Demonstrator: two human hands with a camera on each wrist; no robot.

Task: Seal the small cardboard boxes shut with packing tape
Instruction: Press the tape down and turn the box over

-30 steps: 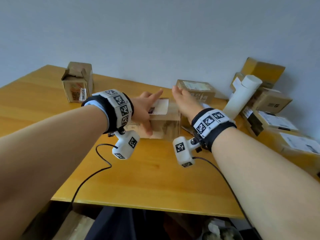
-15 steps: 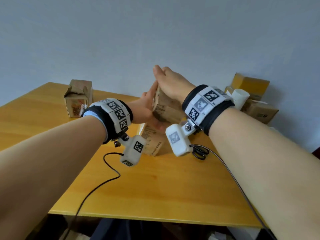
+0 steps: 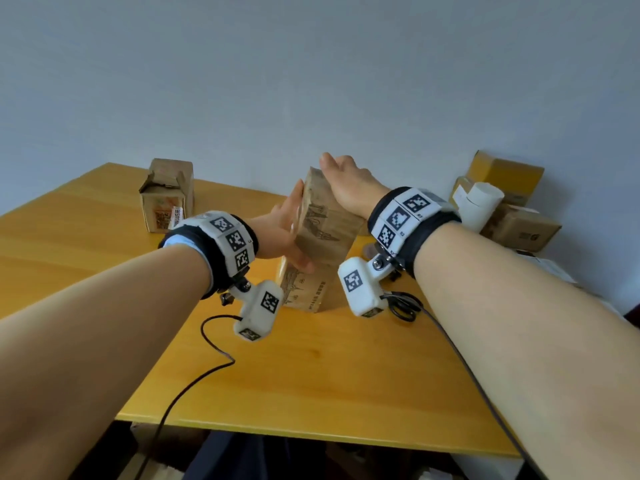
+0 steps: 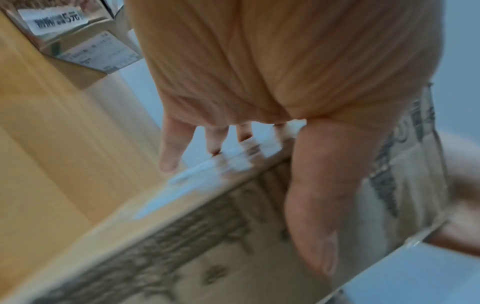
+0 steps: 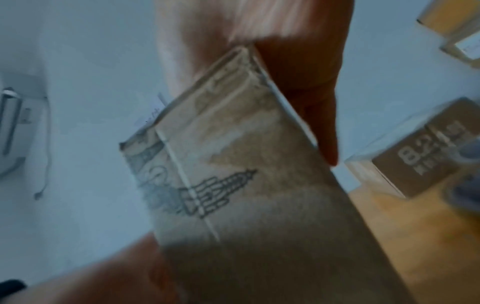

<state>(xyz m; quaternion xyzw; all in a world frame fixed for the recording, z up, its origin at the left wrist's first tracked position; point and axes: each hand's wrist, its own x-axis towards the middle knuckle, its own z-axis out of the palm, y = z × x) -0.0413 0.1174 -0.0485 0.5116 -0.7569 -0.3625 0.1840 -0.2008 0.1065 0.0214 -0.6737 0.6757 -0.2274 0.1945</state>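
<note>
A small brown cardboard box [image 3: 325,230] with printed line drawings stands tilted on one end on the wooden table [image 3: 311,393]. My left hand [image 3: 284,233] presses its left face with straight fingers, thumb lying across the printed front. In the left wrist view the left hand [image 4: 259,61] has its fingertips [image 4: 166,162] spread over a white label on the box [image 4: 207,257]. My right hand [image 3: 346,181] wraps over the box's upper end. The right wrist view shows that right hand [image 5: 298,61] clasping the top edge of the box [image 5: 246,185], thumb down the right side.
A box with loose flaps [image 3: 166,199] sits at the back left. Several boxes [image 3: 519,230] and a white cylinder [image 3: 481,206] are piled at the back right. Black scissors [image 3: 401,306] lie just right of the held box. Wrist cables trail across the table's near edge.
The box lay flat on the table a second ago. Both hands have tipped it up onto its end, and my right hand has risen to its top.
</note>
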